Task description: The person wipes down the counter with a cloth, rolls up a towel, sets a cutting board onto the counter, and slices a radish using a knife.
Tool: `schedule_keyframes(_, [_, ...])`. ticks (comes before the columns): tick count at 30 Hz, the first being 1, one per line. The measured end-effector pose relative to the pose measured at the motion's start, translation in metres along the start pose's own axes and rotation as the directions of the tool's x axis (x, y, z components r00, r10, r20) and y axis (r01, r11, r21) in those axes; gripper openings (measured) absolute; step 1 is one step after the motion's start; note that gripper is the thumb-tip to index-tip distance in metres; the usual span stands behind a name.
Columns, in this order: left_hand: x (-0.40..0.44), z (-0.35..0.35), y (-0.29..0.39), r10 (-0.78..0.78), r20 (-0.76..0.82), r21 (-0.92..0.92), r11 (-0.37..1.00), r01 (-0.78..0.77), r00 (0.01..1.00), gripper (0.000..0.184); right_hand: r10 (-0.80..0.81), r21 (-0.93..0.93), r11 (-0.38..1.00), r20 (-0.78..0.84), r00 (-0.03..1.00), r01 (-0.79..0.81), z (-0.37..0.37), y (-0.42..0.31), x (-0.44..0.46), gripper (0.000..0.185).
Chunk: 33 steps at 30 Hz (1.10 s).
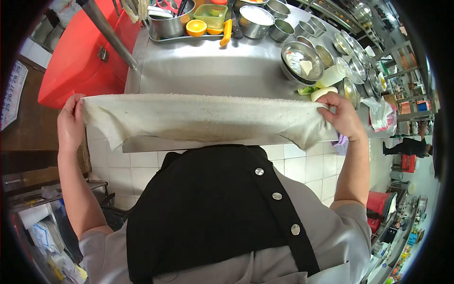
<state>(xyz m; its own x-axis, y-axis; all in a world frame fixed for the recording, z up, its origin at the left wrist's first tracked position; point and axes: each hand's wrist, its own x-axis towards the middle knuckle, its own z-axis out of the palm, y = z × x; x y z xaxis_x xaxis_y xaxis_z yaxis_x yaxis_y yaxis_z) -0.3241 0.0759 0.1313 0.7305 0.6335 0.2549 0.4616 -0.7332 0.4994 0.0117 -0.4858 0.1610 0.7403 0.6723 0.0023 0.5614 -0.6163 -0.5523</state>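
Observation:
A whitish cloth (pixel 203 116) is stretched wide between my two hands, over the near edge of the steel table (pixel 198 71). My left hand (pixel 72 118) pinches its left upper corner, close to the red box. My right hand (pixel 341 113) grips the right end, with thumb and fingers closed on the fabric. Between the hands the upper edge runs nearly straight, while the lower edge hangs in loose folds at both ends. Brownish stains mark the lower middle of the cloth.
A tray (pixel 163 39) at the back holds a steel pot, a cut orange (pixel 196 28) and a green container (pixel 209 17). An orange-handled knife (pixel 226 33) lies beside it. Steel bowls (pixel 302 61) crowd the right. A red box (pixel 90 61) stands left. Another person (pixel 409 147) is far right.

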Motion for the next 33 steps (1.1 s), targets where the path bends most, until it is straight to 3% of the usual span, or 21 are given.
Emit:
schedule_keyframes(2, [0.007,-0.009,-0.006,0.026,-0.052,-0.019,0.999,-0.027,0.998,0.023,-0.161,-0.179,0.973,-0.079,0.984,0.145,-0.004,0.001,0.006,0.017])
schedule_keyframes(4, [0.012,-0.017,-0.013,0.062,-0.16,-0.063,0.995,-0.073,0.985,0.023,-0.204,-0.184,0.97,-0.244,0.948,0.161,-0.01,-0.006,0.009,0.018])
schedule_keyframes(6, [0.008,-0.025,-0.016,0.029,-0.161,-0.129,0.99,-0.05,0.987,0.022,-0.231,-0.18,0.968,-0.387,0.893,0.173,-0.013,-0.005,0.009,0.016])
schedule_keyframes(10, [-0.025,0.002,-0.037,0.015,-0.142,-0.213,0.976,-0.045,0.99,0.02,-0.286,-0.208,0.955,-0.475,0.832,0.21,0.02,0.022,-0.012,0.024])
schedule_keyframes(11, [-0.04,0.016,-0.03,0.115,-0.136,0.015,0.993,-0.114,0.984,0.023,-0.227,-0.233,0.963,-0.445,0.866,0.133,0.036,0.036,-0.023,0.03])
schedule_keyframes(13, [-0.068,0.054,-0.051,0.069,-0.011,0.053,0.996,-0.068,0.998,0.033,-0.185,-0.264,0.961,-0.376,0.908,0.086,0.077,0.072,-0.043,0.034])
schedule_keyframes(14, [-0.081,0.07,-0.052,0.128,0.012,0.121,0.984,-0.129,0.992,0.032,-0.111,-0.202,0.978,-0.345,0.932,0.041,0.1,0.087,-0.055,0.034])
schedule_keyframes(16, [-0.106,0.099,-0.063,-0.026,0.105,0.049,0.999,0.021,0.994,0.023,-0.064,-0.214,0.977,-0.278,0.958,0.003,0.135,0.111,-0.075,0.031])
schedule_keyframes(18, [-0.117,0.104,-0.07,-0.002,0.125,0.136,0.991,-0.015,0.992,0.019,-0.046,-0.228,0.973,-0.307,0.951,-0.026,0.147,0.111,-0.087,0.027])
schedule_keyframes(21, [-0.12,0.096,-0.079,0.01,0.035,0.146,0.989,-0.015,0.999,0.016,0.087,-0.146,0.98,-0.312,0.946,-0.138,0.139,0.118,-0.093,0.023])
schedule_keyframes(22, [-0.119,0.093,-0.087,0.035,0.039,0.175,0.984,-0.042,0.999,0.015,0.175,-0.057,0.979,-0.278,0.945,-0.198,0.132,0.115,-0.093,0.022])
schedule_keyframes(24, [-0.111,0.09,-0.095,-0.118,0.028,0.06,0.991,0.116,0.993,0.015,0.337,0.115,0.941,-0.198,0.92,-0.32,0.114,0.107,-0.082,0.022])
schedule_keyframes(26, [-0.092,0.087,-0.101,-0.159,0.039,-0.036,0.986,0.16,0.987,0.019,0.336,0.194,0.935,-0.221,0.916,-0.296,0.104,0.125,-0.069,0.023])
schedule_keyframes(27, [-0.08,0.082,-0.097,-0.181,0.081,0.006,0.983,0.181,0.98,0.023,0.356,0.217,0.926,-0.218,0.909,-0.31,0.099,0.131,-0.06,0.023])
schedule_keyframes(28, [-0.067,0.083,-0.094,-0.138,0.06,-0.024,0.99,0.139,0.989,0.024,0.372,0.24,0.916,-0.211,0.904,-0.321,0.093,0.132,-0.048,0.023])
schedule_keyframes(31, [-0.025,0.094,-0.1,-0.075,0.006,-0.049,0.996,0.076,0.997,0.028,0.416,0.071,0.909,-0.214,0.884,-0.411,0.078,0.119,-0.005,0.026])
schedule_keyframes(33, [-0.002,0.11,-0.106,-0.067,-0.083,-0.002,0.998,0.067,0.994,0.031,0.225,-0.168,0.931,-0.438,0.87,-0.325,0.088,0.129,0.01,0.026])
